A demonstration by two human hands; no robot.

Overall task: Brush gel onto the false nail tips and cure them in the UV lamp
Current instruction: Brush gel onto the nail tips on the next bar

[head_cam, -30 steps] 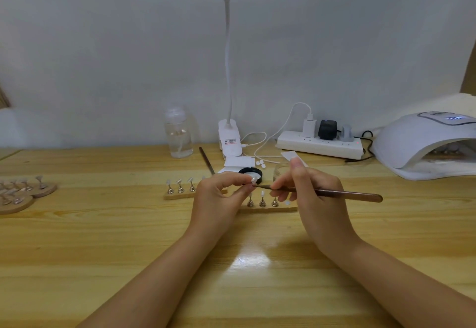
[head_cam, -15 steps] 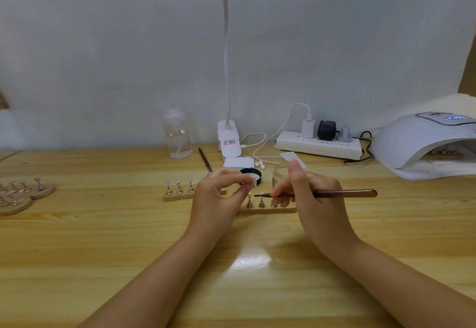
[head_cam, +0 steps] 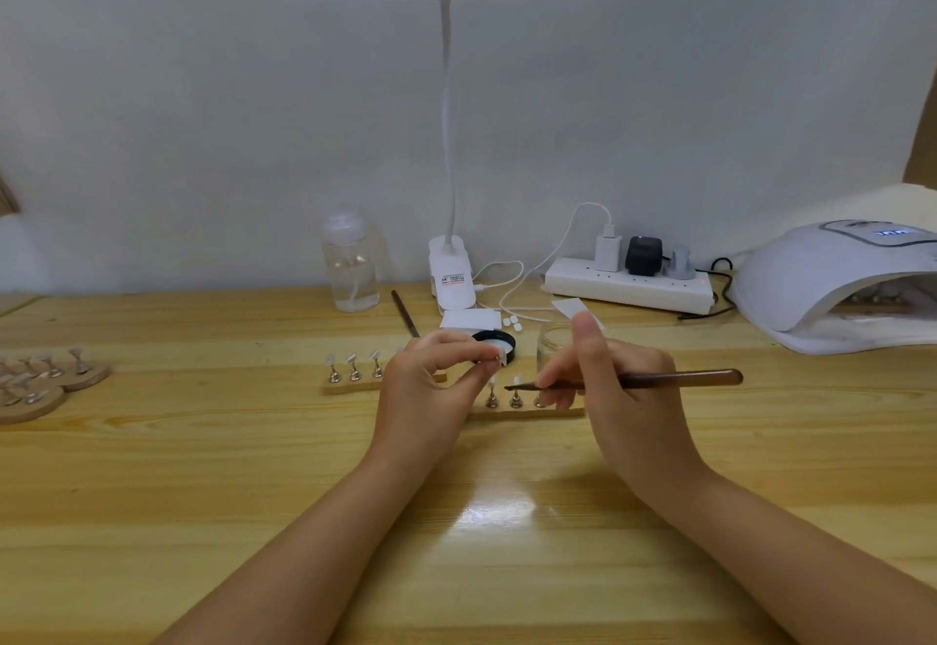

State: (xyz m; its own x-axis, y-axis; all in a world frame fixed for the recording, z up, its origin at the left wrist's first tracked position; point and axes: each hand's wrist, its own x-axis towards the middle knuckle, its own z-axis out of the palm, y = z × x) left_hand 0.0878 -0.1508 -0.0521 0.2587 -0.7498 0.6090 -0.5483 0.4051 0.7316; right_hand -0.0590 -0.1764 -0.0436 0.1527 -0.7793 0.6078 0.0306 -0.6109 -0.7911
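Pinching small white nail tip (head_cam: 502,356), left hand (head_cam: 431,381); right hand (head_cam: 608,386) gripping brush (head_cam: 674,379).

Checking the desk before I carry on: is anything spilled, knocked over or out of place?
Nothing stands out. Both wooden strips lie flat with pegs upright, no gel shows on the table, and the spare brush lies loose.

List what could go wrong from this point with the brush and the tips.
1. The left hand pinches a tip only by its fingertips; brush pressure could flip it loose.
2. The right hand hovers over the tips on the near strip and could knock them.
3. The open jar behind the right hand could be tipped.
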